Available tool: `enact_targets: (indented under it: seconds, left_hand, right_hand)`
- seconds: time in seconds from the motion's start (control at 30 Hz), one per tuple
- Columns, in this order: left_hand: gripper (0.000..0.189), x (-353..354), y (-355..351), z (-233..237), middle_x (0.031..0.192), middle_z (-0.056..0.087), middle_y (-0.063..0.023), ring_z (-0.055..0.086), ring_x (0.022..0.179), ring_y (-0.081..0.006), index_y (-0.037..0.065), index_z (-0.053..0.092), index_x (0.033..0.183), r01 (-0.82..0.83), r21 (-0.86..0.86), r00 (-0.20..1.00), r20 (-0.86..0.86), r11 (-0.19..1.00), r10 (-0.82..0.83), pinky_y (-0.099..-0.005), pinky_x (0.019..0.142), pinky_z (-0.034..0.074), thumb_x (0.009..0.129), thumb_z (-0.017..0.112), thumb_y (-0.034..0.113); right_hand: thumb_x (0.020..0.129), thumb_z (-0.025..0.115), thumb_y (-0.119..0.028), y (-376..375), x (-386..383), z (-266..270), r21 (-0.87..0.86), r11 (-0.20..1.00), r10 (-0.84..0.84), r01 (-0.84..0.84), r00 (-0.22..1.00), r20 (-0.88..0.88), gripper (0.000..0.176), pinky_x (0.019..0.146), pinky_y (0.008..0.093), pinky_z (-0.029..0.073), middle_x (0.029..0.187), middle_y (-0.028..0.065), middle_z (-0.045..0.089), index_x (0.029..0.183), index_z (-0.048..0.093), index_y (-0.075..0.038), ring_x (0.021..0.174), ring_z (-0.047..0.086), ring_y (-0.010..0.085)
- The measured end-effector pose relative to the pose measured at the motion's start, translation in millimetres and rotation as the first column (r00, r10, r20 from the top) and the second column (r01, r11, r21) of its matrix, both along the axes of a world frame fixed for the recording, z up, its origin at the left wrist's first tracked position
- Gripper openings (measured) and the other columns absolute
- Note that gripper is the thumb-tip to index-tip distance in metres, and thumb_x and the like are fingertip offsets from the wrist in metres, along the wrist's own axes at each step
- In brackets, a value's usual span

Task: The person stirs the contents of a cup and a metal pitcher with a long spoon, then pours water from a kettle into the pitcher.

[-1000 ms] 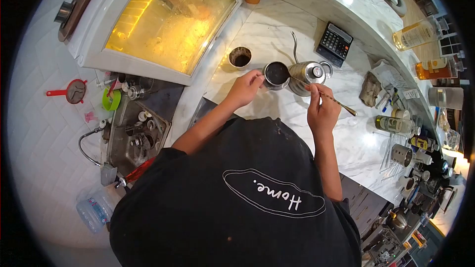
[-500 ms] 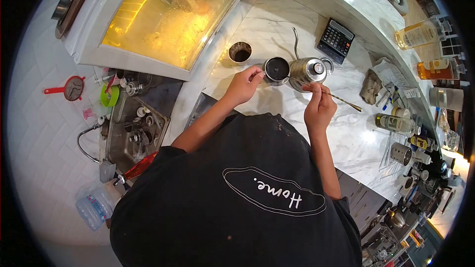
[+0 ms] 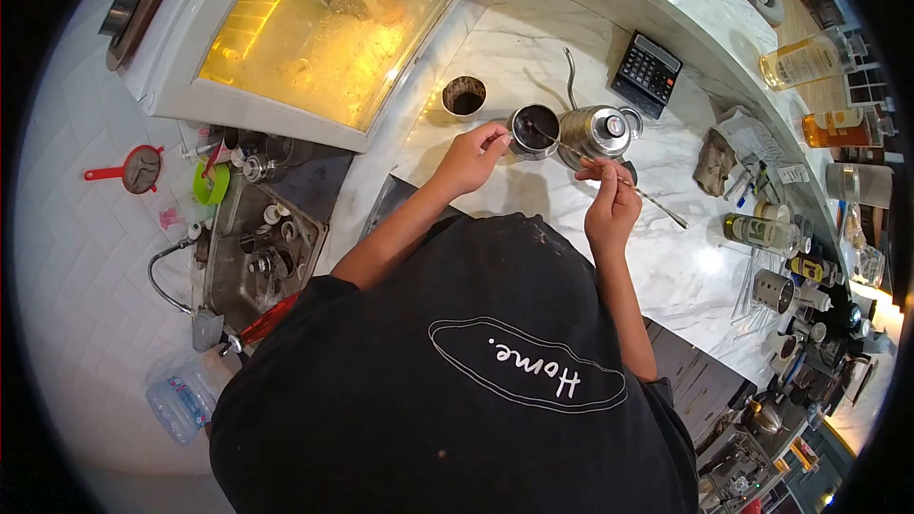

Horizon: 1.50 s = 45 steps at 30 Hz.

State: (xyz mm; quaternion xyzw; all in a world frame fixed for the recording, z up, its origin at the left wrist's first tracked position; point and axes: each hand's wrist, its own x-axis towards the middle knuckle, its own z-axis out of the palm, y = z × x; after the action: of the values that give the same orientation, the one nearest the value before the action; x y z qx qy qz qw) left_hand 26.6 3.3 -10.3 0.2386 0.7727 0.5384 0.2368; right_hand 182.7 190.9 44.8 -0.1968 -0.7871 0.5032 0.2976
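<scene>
My left hand [image 3: 473,160] is closed, thumb and finger pinching the near-left side of a metal cup [image 3: 515,146] with dark contents. Between the fingers of my right hand [image 3: 612,202] is a long, thin bar spoon with a twisted stem [image 3: 657,203]. Its lower end dips into the metal cup, while the other end sticks out to the right. Just right of the cup stands a steel gooseneck kettle [image 3: 592,136], its lid on and its spout pointing away from me. A second cup [image 3: 464,97], stained dark inside, sits to the left.
Beyond the kettle lies a black calculator [image 3: 647,73]. A crumpled cloth [image 3: 714,162], pens and several bottles line the right side of the marble counter [image 3: 666,262]. At left are a lit glass-door cabinet [image 3: 324,33] and a cluttered sink [image 3: 228,271].
The bar spoon has shifted within the metal cup and now reaches farther across it; its outer end has moved slightly down and left. My left hand stays at the cup.
</scene>
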Motion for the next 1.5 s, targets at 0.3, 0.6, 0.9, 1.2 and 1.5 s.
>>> enact_targets:
  seconds: [0.3, 0.6, 0.9, 1.2, 1.5]
  left_hand:
    - [0.024, 0, 0, -2, 0.089, 0.071, -0.0075, 0.064, 0.082, -0.0165, 0.002, 0.066, 0.109, -0.006, -0.007, 1.000, 0.023, 1.000, 0.007, -0.0327, 0.077, 0.051, 0.102, 0.060, 0.025]
    - [0.025, 3, 0, -3, 0.087, 0.070, -0.0071, 0.063, 0.082, -0.0159, 0.002, 0.065, 0.111, -0.012, 0.008, 0.999, 0.042, 1.000, 0.012, -0.0326, 0.078, 0.051, 0.102, 0.058, 0.025]
    - [0.025, 3, 0, -7, 0.086, 0.070, -0.0071, 0.064, 0.082, -0.0158, 0.002, 0.064, 0.111, -0.017, 0.008, 0.999, 0.040, 1.000, 0.016, -0.0327, 0.078, 0.051, 0.102, 0.057, 0.025]
    - [0.025, 4, 1, -5, 0.086, 0.070, -0.0072, 0.064, 0.082, -0.0159, 0.003, 0.064, 0.110, -0.023, 0.013, 0.998, 0.054, 1.000, 0.022, -0.0330, 0.079, 0.051, 0.103, 0.057, 0.026]
    - [0.025, 4, 0, -4, 0.090, 0.067, -0.0040, 0.064, 0.088, -0.0121, 0.002, 0.063, 0.112, -0.007, -0.010, 0.997, 0.073, 1.000, 0.007, -0.0299, 0.083, 0.050, 0.105, 0.053, 0.023]
  right_hand:
    - [0.111, 0.040, -0.015, 11, 19, -18, -0.213, 0.971, 0.100, -0.112, 0.993, -0.069, 0.028, 0.090, 0.0363, 0.055, 0.107, 0.0185, 0.073, 0.117, 0.060, 0.004, 0.093, 0.073, 0.0252]
    - [0.111, 0.041, -0.015, 12, 32, -16, -0.259, 0.954, 0.140, -0.153, 0.988, -0.068, 0.029, 0.095, 0.0396, 0.055, 0.112, 0.0188, 0.072, 0.119, 0.060, 0.005, 0.102, 0.071, 0.0269]
    - [0.111, 0.040, -0.018, 12, 39, -20, -0.308, 0.942, 0.118, -0.135, 0.990, -0.073, 0.031, 0.095, 0.0402, 0.054, 0.117, 0.0189, 0.070, 0.121, 0.059, 0.004, 0.107, 0.070, 0.0279]
    - [0.111, 0.039, -0.022, 21, 42, -35, -0.639, 0.757, 0.005, -0.136, 0.979, -0.202, 0.032, 0.094, 0.0415, 0.055, 0.117, 0.0216, 0.069, 0.122, 0.057, 0.003, 0.109, 0.068, 0.0289]
    - [0.111, 0.042, -0.025, 26, 43, -41, -0.773, 0.617, -0.066, -0.150, 0.968, -0.241, 0.030, 0.091, 0.0436, 0.056, 0.118, 0.0223, 0.068, 0.121, 0.056, 0.000, 0.108, 0.068, 0.0313]
